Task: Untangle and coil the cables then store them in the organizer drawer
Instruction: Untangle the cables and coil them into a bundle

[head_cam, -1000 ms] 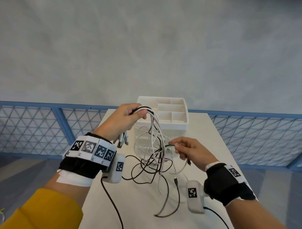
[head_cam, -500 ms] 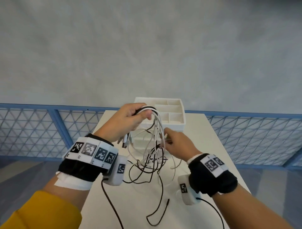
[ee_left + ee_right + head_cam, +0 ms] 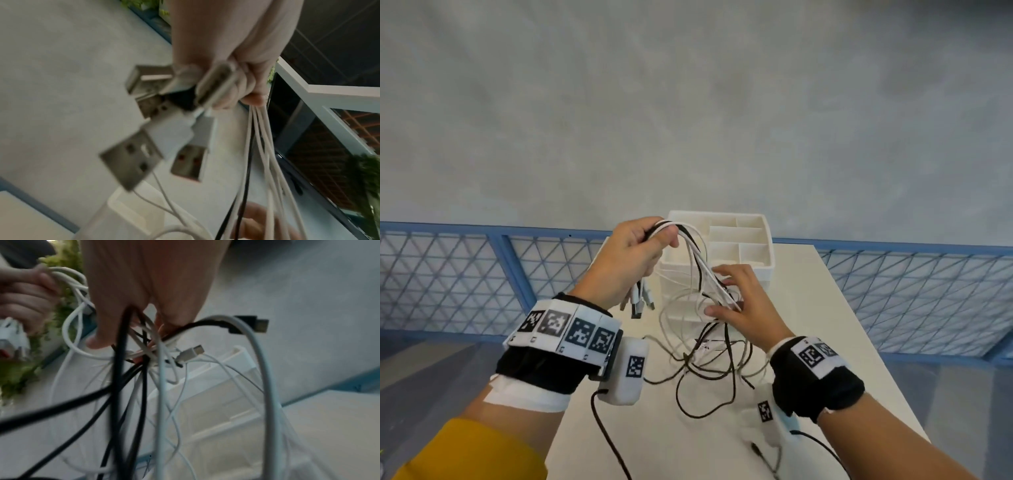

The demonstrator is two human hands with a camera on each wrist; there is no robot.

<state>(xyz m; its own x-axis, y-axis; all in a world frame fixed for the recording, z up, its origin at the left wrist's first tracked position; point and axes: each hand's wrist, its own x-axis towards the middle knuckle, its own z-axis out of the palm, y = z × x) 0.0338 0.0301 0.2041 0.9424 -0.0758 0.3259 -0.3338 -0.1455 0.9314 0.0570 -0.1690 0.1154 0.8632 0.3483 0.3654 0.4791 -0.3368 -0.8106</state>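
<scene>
My left hand (image 3: 664,236) is raised in front of the white organizer (image 3: 768,240) and grips a bundle of white and black cables (image 3: 697,260) near their ends. Several USB plugs (image 3: 131,160) hang below its fist (image 3: 236,81). Just lower and to the right, my right hand (image 3: 722,294) reaches into the strands, which run between its thumb and fingers (image 3: 144,331). The knot (image 3: 152,356) sits right under its fingertips. The rest of the tangle (image 3: 709,363) droops in loops onto the white table (image 3: 825,342).
The organizer's top tray has several open compartments, and its drawer front is hidden behind the cables. A loose black plug (image 3: 755,448) lies near the table's front. A blue mesh railing (image 3: 448,274) runs behind the table, with a drop beyond both side edges.
My right hand let go of the strand it was pulling to the right and moved up and left into the tangle below my left hand. The loops on the table were drawn up slightly.
</scene>
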